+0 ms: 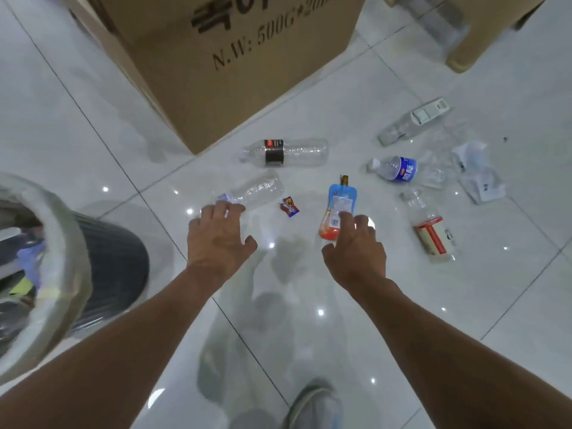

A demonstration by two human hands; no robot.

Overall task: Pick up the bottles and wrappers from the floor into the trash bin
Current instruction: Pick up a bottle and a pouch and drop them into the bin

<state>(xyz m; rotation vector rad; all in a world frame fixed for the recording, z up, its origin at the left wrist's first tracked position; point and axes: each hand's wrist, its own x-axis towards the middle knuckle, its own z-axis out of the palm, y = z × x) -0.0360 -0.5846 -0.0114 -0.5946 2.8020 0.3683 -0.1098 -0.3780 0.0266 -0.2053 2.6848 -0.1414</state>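
Note:
Litter lies on the white tiled floor. My left hand (218, 236) reaches with spread fingers onto the neck end of a clear crushed bottle (257, 188). My right hand (356, 246) hovers, fingers loose, over the lower end of a blue-and-orange drink pouch (337, 202). A small red candy wrapper (290, 206) lies between the two hands. Further off lie a dark-labelled bottle (284, 151), a blue-labelled bottle (396, 169), a red-labelled bottle (428, 226), a white-labelled bottle (414, 120) and clear plastic wrappers (476, 174). The trash bin (62, 243), lined with a clear bag, stands at the left.
A large cardboard box (216, 57) stands behind the litter. A second cardboard piece (483, 29) sits at the top right. My shoe (312, 404) shows at the bottom edge. Bare tiles lie between the bin and the litter.

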